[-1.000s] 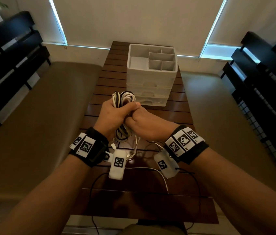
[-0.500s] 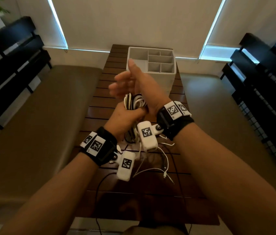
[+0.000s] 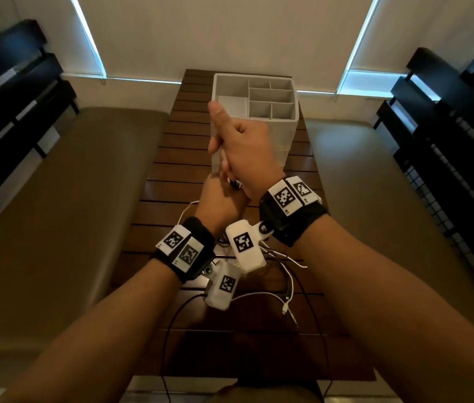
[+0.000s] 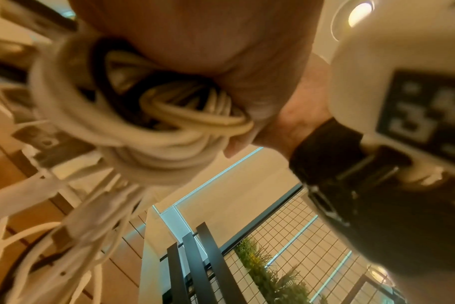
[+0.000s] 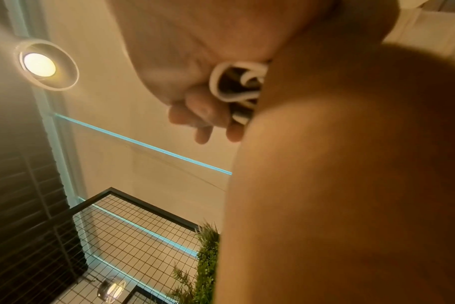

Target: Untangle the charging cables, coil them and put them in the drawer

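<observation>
Above the dark slatted wooden counter (image 3: 169, 181), our left hand (image 3: 218, 203) clamps a bundle of looped white and black charging cables (image 4: 153, 115), fingers curled tight around the coils. Our right hand (image 3: 241, 146) crosses over it, thumb raised and fingers curled; whether its grip holds a strand we cannot tell, since the head view hides the fingertips and the right wrist view shows only cable loops (image 5: 240, 86) squeezed between the two hands. Loose white cable tails (image 3: 276, 298) and thin black leads (image 3: 171, 324) trail from the bundle onto the near counter. The white plastic drawer organiser with a divided top tray (image 3: 256, 103) stands at the far end; we cannot see its drawers behind the hands. In our judgement, the hanging ends may snag each other or drag as winding goes on, and a loosened left grip would let the coil spring apart.
</observation>
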Motion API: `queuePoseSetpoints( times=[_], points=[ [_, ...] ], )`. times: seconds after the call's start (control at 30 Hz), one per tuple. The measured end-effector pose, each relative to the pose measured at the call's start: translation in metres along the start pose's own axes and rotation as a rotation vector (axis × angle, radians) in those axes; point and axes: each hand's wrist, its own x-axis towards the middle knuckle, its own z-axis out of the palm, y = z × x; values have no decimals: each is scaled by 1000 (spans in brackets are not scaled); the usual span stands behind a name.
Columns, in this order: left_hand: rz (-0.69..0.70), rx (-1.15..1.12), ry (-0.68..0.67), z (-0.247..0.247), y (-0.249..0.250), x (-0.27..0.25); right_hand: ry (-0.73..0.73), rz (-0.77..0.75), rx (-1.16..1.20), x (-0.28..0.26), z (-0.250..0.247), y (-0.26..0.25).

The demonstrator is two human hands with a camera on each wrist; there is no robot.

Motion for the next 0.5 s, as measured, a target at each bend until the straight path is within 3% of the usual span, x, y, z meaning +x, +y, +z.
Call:
queuePoseSetpoints(
  times=[0.1, 0.2, 0.3, 0.37, 0.5],
  points=[
    [-22, -37, 16, -3, 3, 2, -49, 13, 144, 0, -6, -5],
    [-87, -108, 44, -5, 1, 5, -123, -7, 64, -3, -5, -8],
    [2, -65, 55, -1, 3, 7, 37, -22, -12, 1, 1, -6],
    [-15, -8, 26, 1, 1, 11, 143, -14, 5, 7, 3, -3],
    [-54, 7, 41, 0, -2, 12, 215, -8, 62, 15, 6, 6]
  ],
)
